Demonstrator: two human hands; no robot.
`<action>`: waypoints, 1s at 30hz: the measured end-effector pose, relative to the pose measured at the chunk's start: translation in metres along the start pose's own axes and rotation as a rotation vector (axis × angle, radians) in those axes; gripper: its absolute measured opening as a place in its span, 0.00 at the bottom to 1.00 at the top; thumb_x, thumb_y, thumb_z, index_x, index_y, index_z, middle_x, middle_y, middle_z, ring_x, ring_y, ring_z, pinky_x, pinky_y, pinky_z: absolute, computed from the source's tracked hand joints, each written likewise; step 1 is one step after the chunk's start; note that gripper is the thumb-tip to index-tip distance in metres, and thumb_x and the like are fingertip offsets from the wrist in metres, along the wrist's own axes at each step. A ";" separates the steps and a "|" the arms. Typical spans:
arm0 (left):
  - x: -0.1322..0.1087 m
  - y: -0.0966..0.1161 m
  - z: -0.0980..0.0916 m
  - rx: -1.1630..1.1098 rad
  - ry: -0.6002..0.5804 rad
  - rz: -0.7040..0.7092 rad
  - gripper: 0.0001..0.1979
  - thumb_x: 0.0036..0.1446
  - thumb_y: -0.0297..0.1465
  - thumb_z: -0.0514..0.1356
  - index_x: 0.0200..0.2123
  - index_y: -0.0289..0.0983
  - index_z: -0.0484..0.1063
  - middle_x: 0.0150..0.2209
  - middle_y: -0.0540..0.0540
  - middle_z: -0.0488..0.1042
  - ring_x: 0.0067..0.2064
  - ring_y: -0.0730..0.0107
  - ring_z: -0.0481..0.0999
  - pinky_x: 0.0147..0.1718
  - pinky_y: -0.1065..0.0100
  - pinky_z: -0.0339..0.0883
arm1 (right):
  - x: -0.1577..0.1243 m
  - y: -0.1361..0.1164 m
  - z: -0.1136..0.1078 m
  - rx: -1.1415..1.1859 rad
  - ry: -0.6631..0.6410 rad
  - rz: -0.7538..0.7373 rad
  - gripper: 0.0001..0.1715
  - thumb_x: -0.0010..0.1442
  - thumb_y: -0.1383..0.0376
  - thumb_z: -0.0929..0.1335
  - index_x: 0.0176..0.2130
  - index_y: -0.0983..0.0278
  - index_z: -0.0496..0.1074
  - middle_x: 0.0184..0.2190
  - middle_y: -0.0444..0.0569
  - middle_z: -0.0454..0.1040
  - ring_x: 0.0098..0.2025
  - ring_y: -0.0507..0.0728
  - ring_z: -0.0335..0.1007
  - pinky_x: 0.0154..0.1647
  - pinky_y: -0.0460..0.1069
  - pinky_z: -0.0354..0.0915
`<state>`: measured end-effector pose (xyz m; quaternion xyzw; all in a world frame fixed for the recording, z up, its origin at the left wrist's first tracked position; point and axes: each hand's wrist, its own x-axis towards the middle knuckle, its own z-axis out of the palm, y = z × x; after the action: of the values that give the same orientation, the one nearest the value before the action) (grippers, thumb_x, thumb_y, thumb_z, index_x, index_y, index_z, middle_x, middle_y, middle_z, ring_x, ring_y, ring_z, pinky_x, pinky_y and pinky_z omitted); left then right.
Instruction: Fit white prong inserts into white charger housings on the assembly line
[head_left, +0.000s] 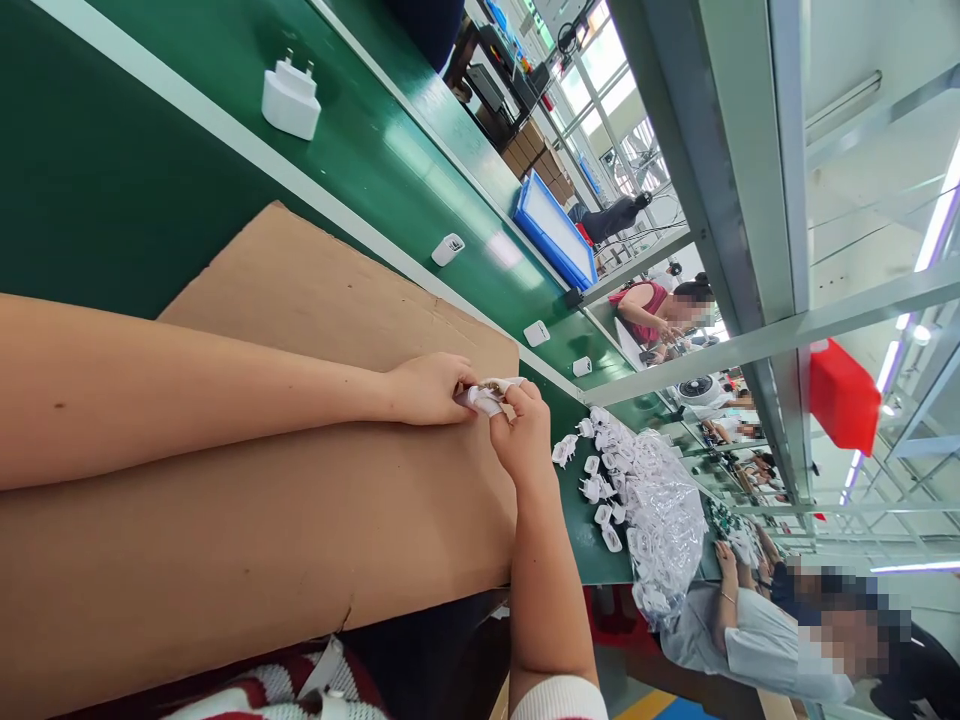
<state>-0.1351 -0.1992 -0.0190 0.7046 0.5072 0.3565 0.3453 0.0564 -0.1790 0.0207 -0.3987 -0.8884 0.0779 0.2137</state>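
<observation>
My left hand (429, 390) reaches in from the left over the cardboard sheet (360, 520), its fingers closed on one end of a small white plastic piece (487, 399). On the other end of that piece my right hand (525, 432) has thumb and fingers pinched. Brownish, gold-toned bits show in the piece between the hands; finer detail is too small to make out, and the fingers cover part of it. Beyond my right hand lie loose white charger housings (592, 488) on the green bench, beside a clear plastic bag (664, 510) full of similar white parts.
A white two-pin plug charger (291, 98) and several smaller white housings (448, 249) sit along the green conveyor strip (375, 150). A blue tray (555, 230) stands past it. Metal frame posts (750, 345) and a red bin (844, 398) are at the right. Co-workers sit farther along.
</observation>
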 end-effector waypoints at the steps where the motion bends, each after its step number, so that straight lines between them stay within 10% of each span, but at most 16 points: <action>1: 0.000 0.000 0.000 -0.001 0.000 0.000 0.15 0.49 0.44 0.62 0.23 0.38 0.69 0.33 0.44 0.72 0.32 0.62 0.71 0.30 0.62 0.58 | 0.001 0.000 0.000 -0.003 0.000 0.005 0.12 0.58 0.74 0.67 0.36 0.60 0.77 0.36 0.49 0.74 0.43 0.60 0.70 0.43 0.53 0.68; 17: 0.000 0.003 0.000 0.038 0.005 -0.031 0.16 0.49 0.46 0.61 0.25 0.39 0.71 0.31 0.45 0.70 0.32 0.61 0.72 0.31 0.63 0.61 | 0.007 0.006 0.004 -0.155 0.032 0.010 0.10 0.54 0.75 0.69 0.29 0.59 0.74 0.30 0.45 0.74 0.38 0.57 0.67 0.47 0.52 0.62; 24: 0.008 0.006 -0.003 -0.001 0.011 -0.028 0.20 0.49 0.49 0.62 0.34 0.38 0.76 0.34 0.45 0.78 0.36 0.59 0.76 0.33 0.65 0.65 | -0.010 0.019 0.015 0.196 0.200 0.154 0.20 0.59 0.61 0.74 0.52 0.59 0.77 0.49 0.53 0.79 0.51 0.63 0.73 0.58 0.57 0.66; 27: 0.035 -0.003 -0.027 0.049 0.196 -0.090 0.22 0.48 0.47 0.63 0.39 0.36 0.78 0.38 0.45 0.81 0.38 0.63 0.77 0.35 0.66 0.64 | -0.019 0.044 -0.012 0.128 0.324 0.293 0.41 0.58 0.54 0.76 0.66 0.60 0.67 0.64 0.61 0.70 0.64 0.68 0.65 0.67 0.63 0.60; 30: 0.068 -0.020 -0.062 0.175 0.420 -0.203 0.23 0.57 0.46 0.57 0.40 0.31 0.77 0.41 0.44 0.80 0.45 0.66 0.76 0.39 0.64 0.59 | -0.028 0.076 -0.043 -0.185 0.242 0.777 0.37 0.58 0.60 0.74 0.63 0.66 0.69 0.65 0.71 0.65 0.70 0.77 0.57 0.67 0.72 0.56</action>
<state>-0.1813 -0.1215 0.0061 0.5878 0.6648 0.4133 0.2042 0.1435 -0.1505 0.0271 -0.7280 -0.6436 0.0252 0.2348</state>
